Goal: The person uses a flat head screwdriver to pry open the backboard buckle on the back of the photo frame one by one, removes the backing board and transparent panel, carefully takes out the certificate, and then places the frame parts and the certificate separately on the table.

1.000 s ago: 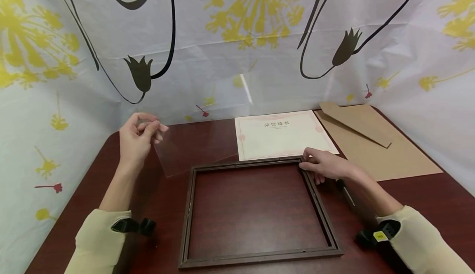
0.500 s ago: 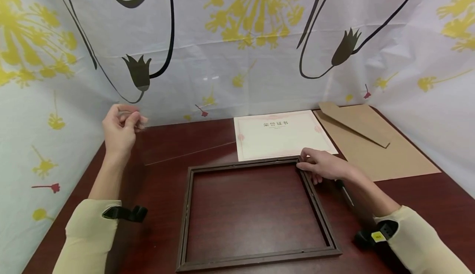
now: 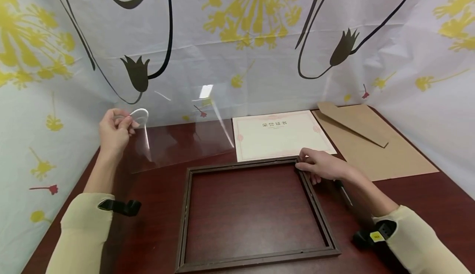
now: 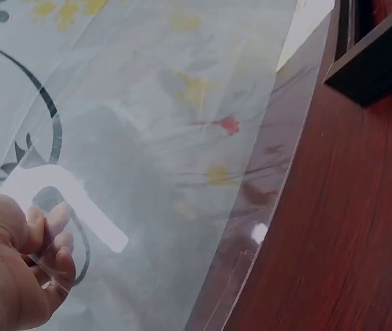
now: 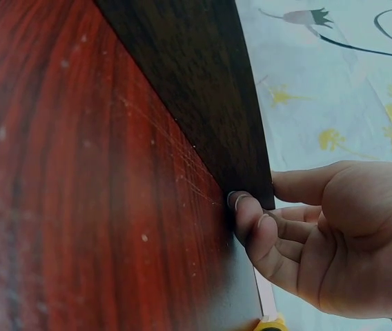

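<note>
My left hand (image 3: 114,133) pinches the near left corner area of a large clear plastic sheet (image 3: 185,142), over the table's far left. The sheet bends and catches bright reflections beside the fingers; the left wrist view shows thumb and fingers closed on the sheet (image 4: 161,179). A dark brown picture frame (image 3: 184,216), with nothing inside its opening, lies in front of me. Its far right corner is gripped by my right hand (image 3: 323,164). From the right wrist view, the thumb is on one side of the frame (image 5: 196,89) and curled fingertips reach under its corner.
Behind the frame lies a cream certificate (image 3: 282,138). To its right is a brown backing board (image 3: 400,158) with a stand flap (image 3: 356,127). A slim object with a silver shaft (image 3: 345,193) lies under my right forearm. A patterned curtain (image 3: 230,67) borders the table.
My left hand has moved left, taking the clear sheet with it; bright reflections now show across the sheet. The right hand keeps its hold on the frame's corner.
</note>
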`<state>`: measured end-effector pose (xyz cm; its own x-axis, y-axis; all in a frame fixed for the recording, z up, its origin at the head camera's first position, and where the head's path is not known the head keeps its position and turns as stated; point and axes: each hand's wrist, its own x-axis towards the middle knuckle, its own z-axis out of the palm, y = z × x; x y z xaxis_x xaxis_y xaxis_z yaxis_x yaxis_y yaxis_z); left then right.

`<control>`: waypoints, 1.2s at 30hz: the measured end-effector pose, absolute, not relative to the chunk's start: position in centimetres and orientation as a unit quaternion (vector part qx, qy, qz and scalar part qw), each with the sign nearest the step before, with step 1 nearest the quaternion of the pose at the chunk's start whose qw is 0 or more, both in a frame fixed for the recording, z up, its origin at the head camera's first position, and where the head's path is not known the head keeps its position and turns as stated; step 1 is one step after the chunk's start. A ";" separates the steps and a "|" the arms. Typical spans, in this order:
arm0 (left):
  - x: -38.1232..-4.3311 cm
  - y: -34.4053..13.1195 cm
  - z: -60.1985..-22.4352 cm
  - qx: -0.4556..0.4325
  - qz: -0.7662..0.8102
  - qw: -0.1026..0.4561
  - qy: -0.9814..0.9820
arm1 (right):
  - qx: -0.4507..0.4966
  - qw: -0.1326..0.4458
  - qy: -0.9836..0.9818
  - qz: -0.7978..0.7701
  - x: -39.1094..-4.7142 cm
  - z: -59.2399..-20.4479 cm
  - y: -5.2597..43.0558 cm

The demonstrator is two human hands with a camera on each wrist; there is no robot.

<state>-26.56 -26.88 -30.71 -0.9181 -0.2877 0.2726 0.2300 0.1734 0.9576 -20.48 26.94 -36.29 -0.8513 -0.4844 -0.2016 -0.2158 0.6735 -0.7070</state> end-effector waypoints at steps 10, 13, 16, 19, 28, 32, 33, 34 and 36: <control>-27.5 -28.0 -31.6 0.031 -0.525 0.141 -0.839 | -0.194 0.190 0.895 -0.353 -20.5 -36.4 27.0; -27.7 -28.0 -32.0 0.027 -0.517 0.122 -0.847 | -0.194 0.190 0.895 -0.354 -20.4 -36.4 27.0; -28.0 -28.1 -32.4 0.020 -0.505 0.099 -0.857 | -0.194 0.189 0.895 -0.355 -20.5 -36.5 26.9; -28.3 -28.3 -32.8 0.019 -0.492 0.080 -0.867 | -0.194 0.189 0.895 -0.354 -20.5 -36.5 26.9; -29.2 -28.7 -34.2 0.052 -0.471 0.064 -0.879 | -0.195 0.187 0.896 -0.353 -20.5 -36.5 26.8; -29.3 -28.7 -34.6 0.064 -0.422 0.042 -0.903 | -0.194 0.188 0.896 -0.352 -20.5 -36.5 26.9; -29.3 -28.7 -34.7 0.062 -0.408 0.032 -0.910 | -0.194 0.188 0.897 -0.351 -20.5 -36.5 26.9; -29.3 -28.7 -34.7 0.060 -0.397 0.020 -0.915 | -0.194 0.188 0.897 -0.350 -20.5 -36.5 26.9; -29.3 -28.8 -34.7 0.054 -0.385 -0.006 -0.921 | -0.194 0.188 0.897 -0.350 -20.5 -36.5 26.9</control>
